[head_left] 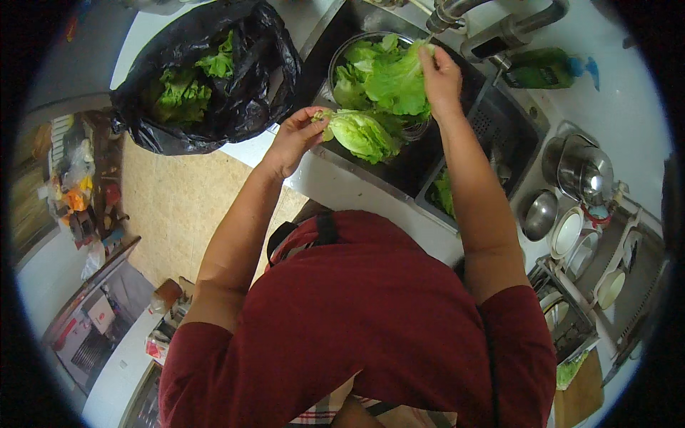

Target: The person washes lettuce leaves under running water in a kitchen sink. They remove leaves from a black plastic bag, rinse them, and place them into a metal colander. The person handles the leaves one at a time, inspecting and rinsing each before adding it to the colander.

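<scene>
My left hand grips a small head of lettuce by its stem end, over the near edge of the dark sink. Higher up and to the right, my right hand pinches the end of a broad green lettuce leaf just under the faucet. Beneath both lies a round bowl filled with more leaves. An open black plastic bag to the left holds loose leaves. Part of the bowl is hidden by the lettuce.
A grey perforated basket sits at the sink's right side, with some greens in it. A green soap bottle lies or stands behind the sink. Steel bowls, white dishes and a dish rack occupy the counter at right.
</scene>
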Motion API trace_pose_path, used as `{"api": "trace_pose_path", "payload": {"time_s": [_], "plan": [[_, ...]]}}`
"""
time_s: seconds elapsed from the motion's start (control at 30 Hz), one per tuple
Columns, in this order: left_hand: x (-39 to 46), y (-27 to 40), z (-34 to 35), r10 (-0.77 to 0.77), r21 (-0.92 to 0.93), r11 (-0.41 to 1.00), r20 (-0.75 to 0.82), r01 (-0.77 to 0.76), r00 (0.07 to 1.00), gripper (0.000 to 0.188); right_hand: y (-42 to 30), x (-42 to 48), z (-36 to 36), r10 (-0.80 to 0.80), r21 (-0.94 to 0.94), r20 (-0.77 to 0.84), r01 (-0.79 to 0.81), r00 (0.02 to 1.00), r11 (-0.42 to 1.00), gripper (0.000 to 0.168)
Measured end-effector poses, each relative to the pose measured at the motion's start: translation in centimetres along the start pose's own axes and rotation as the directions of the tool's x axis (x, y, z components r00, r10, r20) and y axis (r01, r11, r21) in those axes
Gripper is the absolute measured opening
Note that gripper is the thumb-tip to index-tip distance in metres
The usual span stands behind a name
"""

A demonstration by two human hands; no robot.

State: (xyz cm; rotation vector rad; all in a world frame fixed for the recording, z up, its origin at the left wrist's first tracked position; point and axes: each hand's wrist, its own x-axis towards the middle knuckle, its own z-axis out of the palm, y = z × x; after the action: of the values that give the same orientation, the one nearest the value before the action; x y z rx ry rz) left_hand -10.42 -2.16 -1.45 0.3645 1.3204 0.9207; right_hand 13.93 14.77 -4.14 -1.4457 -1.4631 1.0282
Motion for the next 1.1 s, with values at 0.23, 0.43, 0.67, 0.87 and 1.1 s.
{"api": "trace_pose_path", "payload": {"time_s": [0.23, 0.43, 0.67, 0.87, 1.1], "plan": [[-0.1, 0.7, 1.6, 0.103, -0.265, 0.960, 0.053, -0.086, 0.993, 0.018, 0.6, -2.8, -1.5, -0.062, -0.013, -0.079, 0.061, 0.995, 0.998, 0.023], [-0.4, 1.3, 5.2, 0.146, -0.392, 0.911, 0.021, -0.126, 0.989, 0.018, -2.5, -10.2, -0.6, 0.209, 0.384, 0.487, -0.422, 0.848, 0.821, 0.024], [1.0, -1.2, 7.5, 0.471, 0.252, 0.861, -0.072, -0.441, 0.879, 0.024, -4.3, -10.3, 2.8, 0.108, 0.283, 0.282, -0.190, 0.953, 0.940, 0.025], [-0.2, -0.7, 8.3, 0.395, 0.304, 0.881, -0.051, -0.363, 0.917, 0.035, -5.4, -9.6, 1.7, 0.151, 0.447, 0.533, -0.429, 0.832, 0.785, 0.013], [-1.8, 2.4, 9.2, -0.006, -0.370, 0.922, 0.283, 0.115, 0.959, 0.042, -3.9, -10.3, 0.9, 0.207, 0.682, 0.586, -0.615, 0.783, 0.396, 0.007]]}}
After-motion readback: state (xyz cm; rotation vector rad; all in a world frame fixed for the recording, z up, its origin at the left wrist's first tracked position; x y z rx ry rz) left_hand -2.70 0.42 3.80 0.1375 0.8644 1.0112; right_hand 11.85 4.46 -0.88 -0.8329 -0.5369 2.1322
